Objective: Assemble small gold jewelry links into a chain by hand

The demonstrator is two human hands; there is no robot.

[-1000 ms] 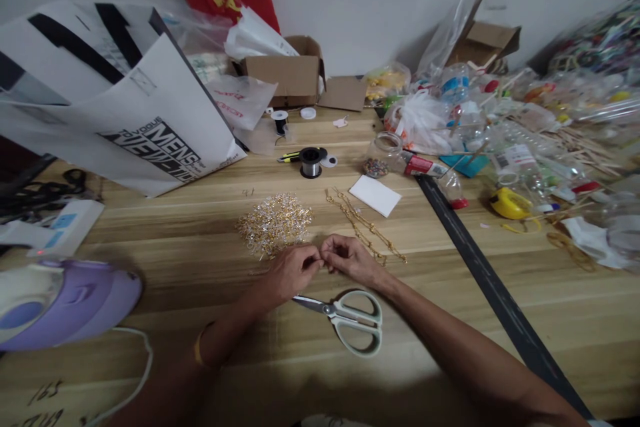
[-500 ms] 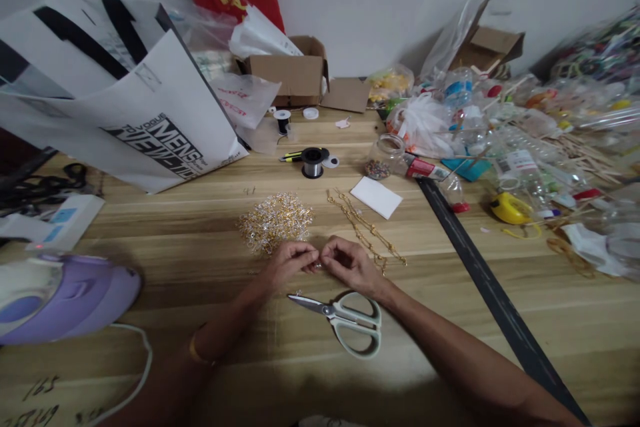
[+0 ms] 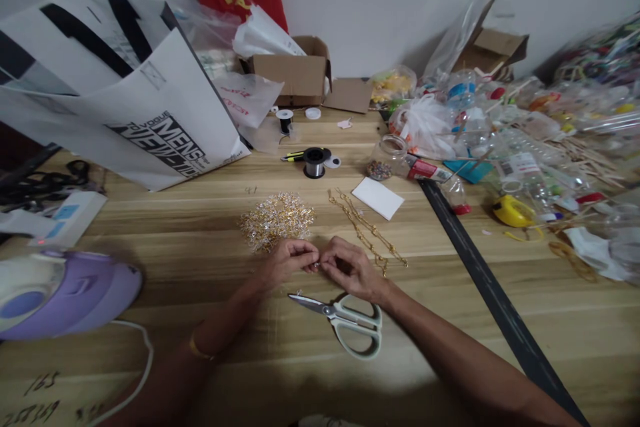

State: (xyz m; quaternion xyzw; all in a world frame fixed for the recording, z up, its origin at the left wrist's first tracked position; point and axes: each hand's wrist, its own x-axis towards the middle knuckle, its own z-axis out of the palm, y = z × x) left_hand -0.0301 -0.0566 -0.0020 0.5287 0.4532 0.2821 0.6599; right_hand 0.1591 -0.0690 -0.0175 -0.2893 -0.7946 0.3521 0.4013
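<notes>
My left hand (image 3: 287, 259) and my right hand (image 3: 350, 269) meet fingertip to fingertip over the wooden table (image 3: 200, 267), both pinched on a tiny piece too small to name. Just beyond my left hand lies a heap of small gold and clear findings (image 3: 277, 219). Gold chains (image 3: 365, 230) stretch away from beside my right hand. Pale green scissors (image 3: 345, 321) lie partly open on the table just below both hands.
A purple iron (image 3: 60, 293) with a white cord sits at the left. A large printed paper bag (image 3: 125, 93) leans at the back left, cardboard boxes (image 3: 295, 73) behind. A wire spool (image 3: 314, 161), bead jar (image 3: 387, 155), white card (image 3: 377, 198) and cluttered bottles (image 3: 525, 140) fill the right.
Both hands stay pinched together at the same spot, with only slight finger shifts. The view has drifted a little.
</notes>
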